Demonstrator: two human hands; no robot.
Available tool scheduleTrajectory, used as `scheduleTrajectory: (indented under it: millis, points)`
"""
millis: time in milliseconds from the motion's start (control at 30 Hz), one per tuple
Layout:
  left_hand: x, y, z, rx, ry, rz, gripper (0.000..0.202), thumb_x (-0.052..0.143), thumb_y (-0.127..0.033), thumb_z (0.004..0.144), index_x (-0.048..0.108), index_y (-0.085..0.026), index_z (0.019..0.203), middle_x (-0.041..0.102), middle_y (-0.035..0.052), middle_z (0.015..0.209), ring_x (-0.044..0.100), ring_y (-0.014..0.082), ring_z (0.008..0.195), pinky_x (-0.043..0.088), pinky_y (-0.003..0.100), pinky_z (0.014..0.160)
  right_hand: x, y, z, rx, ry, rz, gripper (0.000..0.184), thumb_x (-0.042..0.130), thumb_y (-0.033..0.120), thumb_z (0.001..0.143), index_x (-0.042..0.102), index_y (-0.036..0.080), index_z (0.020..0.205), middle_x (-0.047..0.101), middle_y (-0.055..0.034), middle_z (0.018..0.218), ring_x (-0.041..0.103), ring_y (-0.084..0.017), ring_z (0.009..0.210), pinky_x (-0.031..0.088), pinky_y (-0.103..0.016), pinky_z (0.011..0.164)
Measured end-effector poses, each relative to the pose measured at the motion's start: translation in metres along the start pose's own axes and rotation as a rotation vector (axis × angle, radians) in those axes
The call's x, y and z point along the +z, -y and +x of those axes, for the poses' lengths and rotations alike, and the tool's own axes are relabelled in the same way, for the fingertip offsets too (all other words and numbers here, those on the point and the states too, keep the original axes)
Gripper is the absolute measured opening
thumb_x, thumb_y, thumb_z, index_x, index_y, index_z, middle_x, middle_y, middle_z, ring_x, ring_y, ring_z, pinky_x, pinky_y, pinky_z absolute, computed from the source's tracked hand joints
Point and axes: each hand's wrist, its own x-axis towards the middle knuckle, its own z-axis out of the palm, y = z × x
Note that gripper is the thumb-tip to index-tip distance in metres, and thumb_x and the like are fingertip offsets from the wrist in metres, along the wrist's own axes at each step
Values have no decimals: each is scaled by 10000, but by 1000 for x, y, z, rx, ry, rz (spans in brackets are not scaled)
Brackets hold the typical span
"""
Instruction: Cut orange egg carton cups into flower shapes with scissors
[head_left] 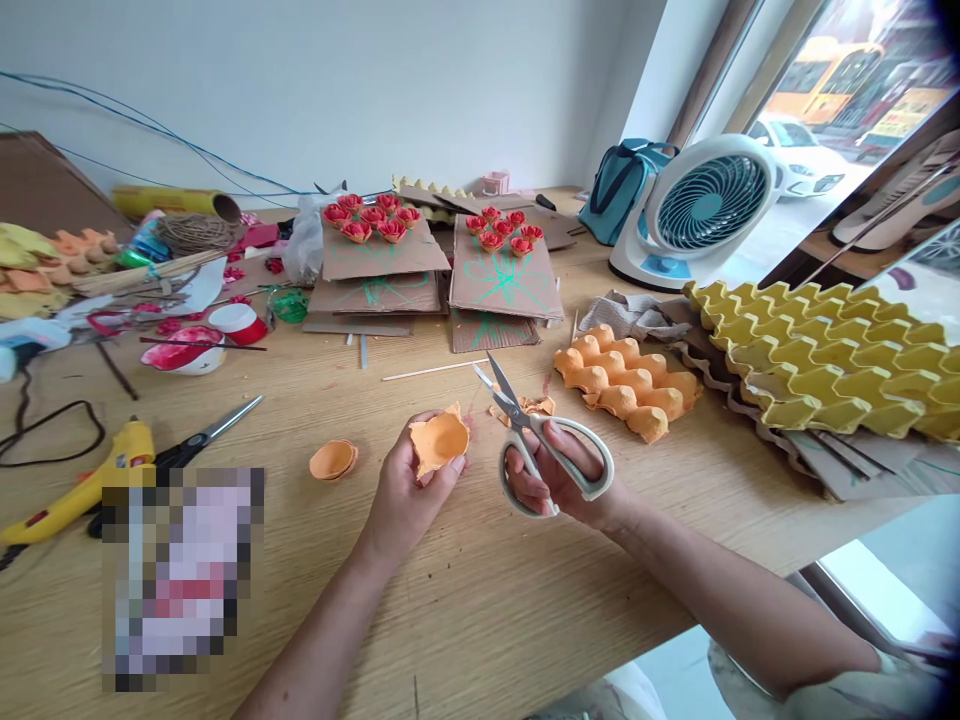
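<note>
An orange egg-carton cup [441, 440] with a ragged, torn rim is pinched between the thumb and fingers of my left hand [415, 483]. My right hand [559, 475] grips white-handled scissors [517, 410], thumb and fingers through the loops. Their blades point up and away, slightly parted, a little to the right of the cup and not touching it. Small orange scraps [538, 405] lie behind the scissors. To the left, trimmed orange cups [332, 460] sit nested on the wooden table [450, 620]. An orange piece of egg carton [626, 380] rests beyond my right hand.
Red paper flowers [371, 217] stand on cardboard sheets [506, 285] at the back. Yellow egg trays [825, 360] are stacked at right, near a white fan [697, 210]. A yellow glue gun [90, 480], black-handled scissors [210, 430] and a red paint dish [184, 350] lie left.
</note>
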Motion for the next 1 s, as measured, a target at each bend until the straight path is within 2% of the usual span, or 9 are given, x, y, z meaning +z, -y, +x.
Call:
scheduleTrajectory:
  millis: [133, 233, 400, 533, 633, 833, 933, 1000]
  points:
    - [0, 6, 2, -47, -21, -107, 474, 715, -342, 808, 564, -172, 1224, 678, 35, 960, 636, 148, 765, 542, 306, 768, -4, -2, 2, 39, 33, -44, 615, 396, 756, 908, 595, 175, 945, 511, 3, 651, 510, -155, 565, 420, -291, 567]
    - [-2, 11, 5, -43, -25, -142, 485, 721, -329, 809, 572, -179, 1246, 663, 8, 887, 639, 148, 760, 537, 308, 778, -4, -4, 3, 68, 11, -42, 657, 411, 793, 875, 600, 171, 972, 564, -23, 721, 548, -168, 637, 456, -315, 639]
    - [-5, 16, 5, -33, 6, -222, 457, 728, -328, 809, 586, -193, 1221, 697, 44, 988, 663, 160, 790, 537, 321, 788, -4, -2, 4, 81, 9, -56, 671, 485, 809, 836, 611, 167, 985, 587, -31, 768, 558, -167, 683, 453, -303, 662]
    - [-5, 13, 1, 13, 107, -233, 433, 714, -343, 825, 589, -199, 1213, 684, 113, 1188, 686, 224, 969, 538, 356, 872, 0, -3, 3, 121, 32, -61, 654, 487, 785, 862, 611, 153, 977, 570, -15, 732, 544, -153, 633, 429, -288, 629]
    - [-6, 9, -2, 32, 151, -182, 440, 704, -337, 839, 575, -223, 1244, 637, 117, 1312, 673, 243, 1062, 542, 340, 880, 4, -4, 3, 131, 32, -83, 635, 499, 770, 871, 606, 152, 966, 581, -14, 706, 546, -154, 611, 413, -283, 605]
    - [-7, 5, -4, 35, 187, -146, 443, 682, -334, 867, 557, -241, 1282, 618, 109, 1341, 677, 236, 1073, 553, 306, 840, 7, -2, 1, 138, 43, -147, 644, 458, 773, 890, 600, 152, 981, 588, -10, 690, 555, -154, 606, 390, -277, 602]
    - [-7, 5, -3, 53, 172, -140, 457, 687, -341, 862, 562, -229, 1287, 608, 122, 1362, 681, 239, 1059, 552, 323, 864, 5, -2, 0, 122, 54, -199, 645, 422, 783, 898, 587, 162, 955, 582, -12, 706, 553, -152, 617, 390, -279, 606]
    - [-7, 6, -2, 48, 138, -133, 461, 695, -343, 855, 567, -221, 1281, 640, 115, 1309, 685, 235, 1043, 555, 329, 869, 3, -1, -1, 109, 42, -281, 642, 392, 787, 907, 570, 172, 956, 577, -11, 730, 544, -146, 625, 395, -281, 616]
